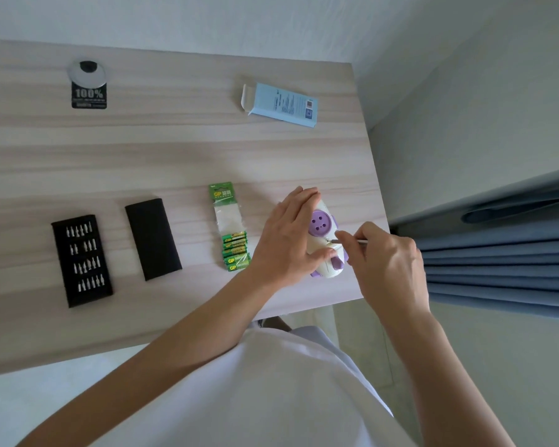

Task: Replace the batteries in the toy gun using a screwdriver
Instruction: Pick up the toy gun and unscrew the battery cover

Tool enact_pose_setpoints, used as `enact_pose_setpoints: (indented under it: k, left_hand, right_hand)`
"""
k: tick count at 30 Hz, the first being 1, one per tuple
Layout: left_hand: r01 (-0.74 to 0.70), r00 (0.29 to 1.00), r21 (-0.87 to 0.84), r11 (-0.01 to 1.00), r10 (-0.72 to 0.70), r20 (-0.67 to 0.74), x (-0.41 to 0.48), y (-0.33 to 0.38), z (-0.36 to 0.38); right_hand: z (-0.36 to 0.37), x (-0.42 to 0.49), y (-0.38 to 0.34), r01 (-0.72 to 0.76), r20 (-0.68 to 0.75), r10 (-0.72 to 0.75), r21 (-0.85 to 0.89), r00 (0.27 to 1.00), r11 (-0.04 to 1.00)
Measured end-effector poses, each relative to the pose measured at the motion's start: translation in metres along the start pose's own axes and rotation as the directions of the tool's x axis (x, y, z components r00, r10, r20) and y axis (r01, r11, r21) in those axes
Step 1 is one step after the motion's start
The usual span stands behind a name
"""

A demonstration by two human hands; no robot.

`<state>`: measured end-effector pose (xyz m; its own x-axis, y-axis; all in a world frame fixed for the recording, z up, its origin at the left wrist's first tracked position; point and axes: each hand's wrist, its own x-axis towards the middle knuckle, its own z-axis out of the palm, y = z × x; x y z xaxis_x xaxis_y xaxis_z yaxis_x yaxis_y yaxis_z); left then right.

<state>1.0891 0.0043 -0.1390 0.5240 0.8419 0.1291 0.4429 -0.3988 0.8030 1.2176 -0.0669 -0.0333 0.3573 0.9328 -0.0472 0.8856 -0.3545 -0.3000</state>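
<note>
Pale wood-grain desk (175,150). Light-blue carton (279,104) flat nr far rt edge, one end flap open. Well left of carton: round grommet (87,72) w/ black "100%" sticker (88,97) touching it. Nearer & left of carton: black cover (152,238), then black bit tray (81,261), 4 rows. Right of carton, off desk: blue pleated curtain (497,269).

Pale wood tabletop (175,150): bit tray (81,261) at nine o'clock, black cover (153,239) beside it, battery pack (231,227) central, toy gun (323,224) at three, blue box (281,103) at one.
</note>
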Motion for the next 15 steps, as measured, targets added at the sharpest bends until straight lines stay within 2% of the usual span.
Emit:
enact_pose_setpoints:
  k: [3,12,15]
  left_hand:
    - [0.027,1.000,-0.016,1.000,-0.027,0.000,0.0012,0.0013,0.0002]
    - [0.073,0.997,-0.063,0.995,-0.072,0.012,0.0029,0.0039,-0.0005]
    - [0.066,0.998,-0.055,0.996,-0.065,0.014,0.0032,0.0027,-0.0007]
  right_hand:
    - [0.0010,0.0032,0.0023,0.017,0.042,-0.020,0.058,0.999,0.998]
    - [-0.0044,0.0006,0.0019,0.155,0.047,-0.161,0.105,0.986,0.982]
    - [-0.0043,-0.0015,0.0032,0.047,0.027,-0.049,0.050,0.998,0.998]
